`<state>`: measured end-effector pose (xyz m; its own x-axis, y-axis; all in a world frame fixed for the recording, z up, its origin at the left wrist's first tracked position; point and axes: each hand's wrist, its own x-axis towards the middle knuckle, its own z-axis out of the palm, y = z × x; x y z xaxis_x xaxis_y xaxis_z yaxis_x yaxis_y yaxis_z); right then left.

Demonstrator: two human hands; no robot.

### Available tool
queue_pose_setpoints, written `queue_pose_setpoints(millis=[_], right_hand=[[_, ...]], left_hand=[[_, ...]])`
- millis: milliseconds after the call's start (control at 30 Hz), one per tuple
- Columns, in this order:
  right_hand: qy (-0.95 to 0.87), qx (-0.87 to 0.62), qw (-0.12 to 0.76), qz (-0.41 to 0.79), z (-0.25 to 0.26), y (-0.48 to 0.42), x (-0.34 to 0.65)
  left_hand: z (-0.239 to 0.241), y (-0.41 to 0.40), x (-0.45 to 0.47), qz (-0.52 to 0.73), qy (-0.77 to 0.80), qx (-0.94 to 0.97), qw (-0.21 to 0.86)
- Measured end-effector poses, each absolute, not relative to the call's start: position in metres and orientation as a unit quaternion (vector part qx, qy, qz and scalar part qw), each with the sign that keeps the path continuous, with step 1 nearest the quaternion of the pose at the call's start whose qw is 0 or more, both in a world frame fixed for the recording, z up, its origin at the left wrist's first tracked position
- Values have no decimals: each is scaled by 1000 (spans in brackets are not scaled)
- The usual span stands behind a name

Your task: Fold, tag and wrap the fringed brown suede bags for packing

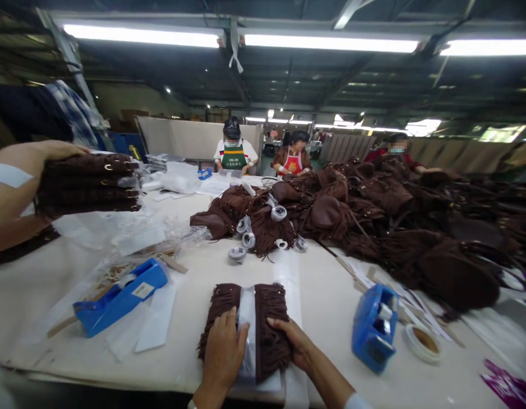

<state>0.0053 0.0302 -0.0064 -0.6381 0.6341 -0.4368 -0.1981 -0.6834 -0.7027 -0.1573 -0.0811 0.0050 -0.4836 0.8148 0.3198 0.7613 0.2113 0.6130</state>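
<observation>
In front of me on the table lies a dark brown fringed bag, its two fringed sides folded inward with a whitish plastic strip between them. My left hand is closed over the left side, fingers bent and thumb reaching across the strip. With the thumb on top, my right hand grips the outer edge of the right side; its other fingers are mostly hidden. Small metal rings show at the bag's upper corners. Clear plastic sticks out beneath the lower edge.
Blue tape dispensers stand left and right, with a tape roll nearby. Brown fringed bags are heaped behind. At left, another person's arm holds stacked brown pieces. Several co-workers sit across the table.
</observation>
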Motion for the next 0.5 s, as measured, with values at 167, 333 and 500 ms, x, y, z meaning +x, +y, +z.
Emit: queue_pose_setpoints(millis=[167, 333, 500], right_hand=[[-313, -345, 242, 851, -4, 31, 7], [-313, -326, 241, 859, -12, 31, 9], [-311, -302, 227, 872, -17, 32, 9]], left_hand=[[18, -79, -149, 283, 806, 520, 4], [24, -72, -147, 252, 832, 490, 67], [27, -65, -150, 249, 845, 459, 111]])
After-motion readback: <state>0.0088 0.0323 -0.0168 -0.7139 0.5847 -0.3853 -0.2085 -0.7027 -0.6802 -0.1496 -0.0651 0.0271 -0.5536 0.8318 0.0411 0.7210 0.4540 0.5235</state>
